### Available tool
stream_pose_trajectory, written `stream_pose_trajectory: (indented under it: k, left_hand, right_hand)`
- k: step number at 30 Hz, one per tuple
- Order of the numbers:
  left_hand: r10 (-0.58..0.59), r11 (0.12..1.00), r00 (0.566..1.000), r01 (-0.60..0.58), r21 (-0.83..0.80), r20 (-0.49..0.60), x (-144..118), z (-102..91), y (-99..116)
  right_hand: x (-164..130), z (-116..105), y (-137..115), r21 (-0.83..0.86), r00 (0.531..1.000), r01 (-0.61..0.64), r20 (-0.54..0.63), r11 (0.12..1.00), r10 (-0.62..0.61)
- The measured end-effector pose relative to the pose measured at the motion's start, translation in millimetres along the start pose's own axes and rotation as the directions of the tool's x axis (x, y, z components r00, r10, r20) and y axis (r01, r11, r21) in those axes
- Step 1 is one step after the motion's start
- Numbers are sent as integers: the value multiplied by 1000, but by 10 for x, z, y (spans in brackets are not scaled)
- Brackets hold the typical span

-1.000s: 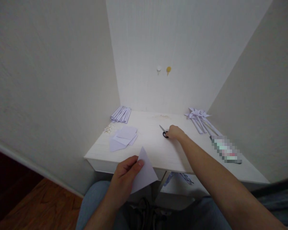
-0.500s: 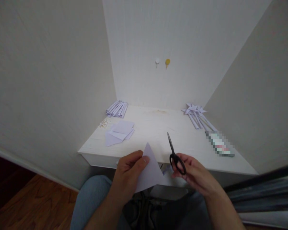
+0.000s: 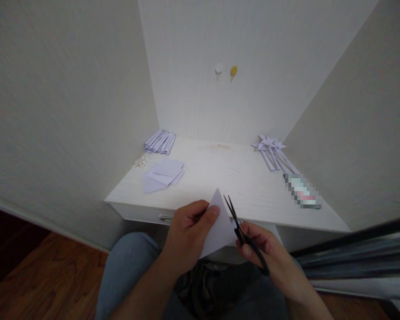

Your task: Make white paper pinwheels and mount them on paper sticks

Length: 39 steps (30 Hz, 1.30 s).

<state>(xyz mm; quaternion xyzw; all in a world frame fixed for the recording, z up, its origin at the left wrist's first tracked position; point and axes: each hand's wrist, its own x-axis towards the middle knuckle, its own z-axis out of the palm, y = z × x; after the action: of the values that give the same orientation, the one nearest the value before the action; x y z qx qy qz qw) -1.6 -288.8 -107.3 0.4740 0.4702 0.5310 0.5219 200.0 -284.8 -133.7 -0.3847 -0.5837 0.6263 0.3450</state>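
My left hand [image 3: 186, 231] pinches a white folded paper triangle [image 3: 218, 224] over my lap, in front of the white desk [image 3: 220, 178]. Black scissors [image 3: 238, 224] are gripped in my right hand [image 3: 270, 253], blades slightly apart and pointing up along the triangle's right edge, touching or just beside the paper.
On the desk lie loose white sheets [image 3: 163, 173] at left, a bundle of folded paper strips [image 3: 160, 142] at back left, small pale bits [image 3: 140, 162], paper stars on sticks [image 3: 273, 151] at back right, and a blurred flat item [image 3: 302, 191]. Two hooks [image 3: 226, 71] hang on the wall.
My right hand took the scissors off the desk, brought them back to my lap and set the blades against the paper triangle. The view tilted slightly.
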Motion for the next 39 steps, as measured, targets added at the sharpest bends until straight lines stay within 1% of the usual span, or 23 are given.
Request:
stream_pose_trajectory:
  k: [6,9,11,18,24,27,31,35,39]
  left_hand:
    - [40,997,999,-38,69,-23,-11,-25,36]
    - [18,997,1000,-17,72,-6,-17,-34,27]
    - [2,999,1000,-2,53,-1,-15,-34,23]
    - [9,998,1000,-9,59,-11,-12,-30,33]
    - [10,998,1000,-8,69,-20,-16,-40,26]
    - [11,999,1000,-11,49,-11,-12,-41,25]
    - [21,999,999,-19,47,-33,-19,-40,34]
    - [-2,999,999,4,32,-45,-26,-47,31]
    - [-27,999,998,28,17,-56,-13,-56,19]
  right_hand:
    - [-65,65,0,-86,1000,11,10,996,-10]
    - [-78,52,-12,-71,999,11,41,997,-8]
    - [-80,52,-15,-73,999,-2,40,997,4]
    - [-66,119,-37,-59,999,-22,38,998,24]
    - [-69,146,-45,1,998,-8,62,1000,8]
    - [-65,161,-51,15,999,-11,50,1000,10]
    - [-65,187,-61,29,999,-23,25,999,23]
    - [-72,202,-58,35,1000,-23,18,999,22]
    - [-76,206,-43,31,998,-70,4,997,70]
